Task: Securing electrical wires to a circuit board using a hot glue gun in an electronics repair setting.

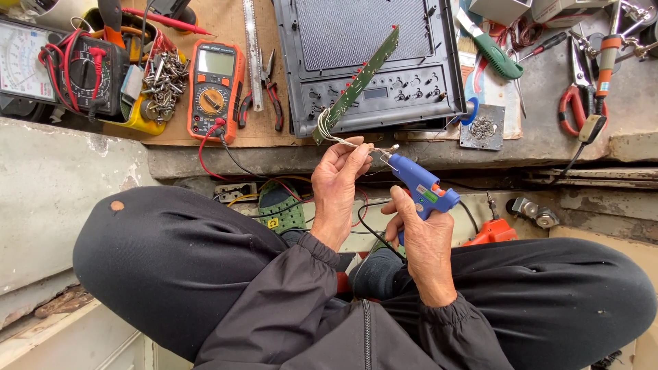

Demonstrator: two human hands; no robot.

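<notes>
Around the work: orange multimeter (214,89) with red and black leads, yellow tray of screws (163,81), pliers (269,92), steel ruler (253,55), green-handled cutter (495,53), dark grey plastic casing (373,62). Surface: worn concrete table (541,137) partly covered by brown board, with a ledge below.

Left hand (336,192): fingers pinched together on thin white wires (336,137) trailing from a narrow green circuit board (358,83) that leans across the casing. Right hand (421,236): grip clamped on a blue glue gun (419,185), nozzle just beside the pinched wires.
</notes>
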